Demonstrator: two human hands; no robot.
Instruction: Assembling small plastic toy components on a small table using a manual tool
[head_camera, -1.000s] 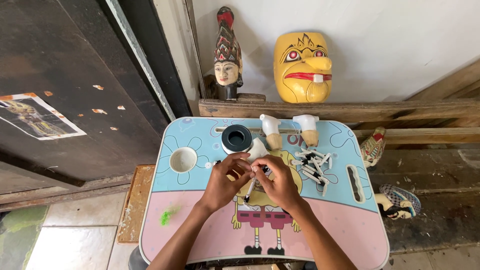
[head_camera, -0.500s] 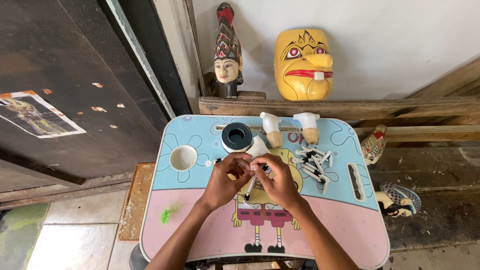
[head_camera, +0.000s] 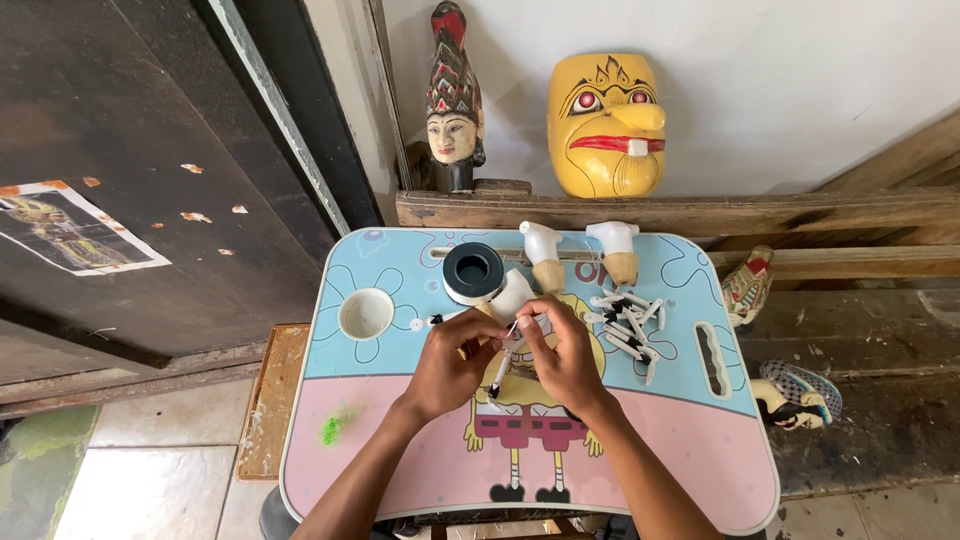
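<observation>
Head view | left hand (head_camera: 452, 362) and right hand (head_camera: 562, 352) pinched one small white-and-black stick (head_camera: 503, 358) | heap of similar sticks (head_camera: 627, 322) lay unhandled on pastel cartoon table (head_camera: 400, 470)

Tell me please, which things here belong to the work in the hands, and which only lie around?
In the work:
- left hand and right hand, together on a small white piece
- pile of small white-and-black parts
- tape roll
- two white carved pieces

Lying around:
- yellow mask
- painted puppet head
- small masks on the bench
- empty cup hole
</observation>
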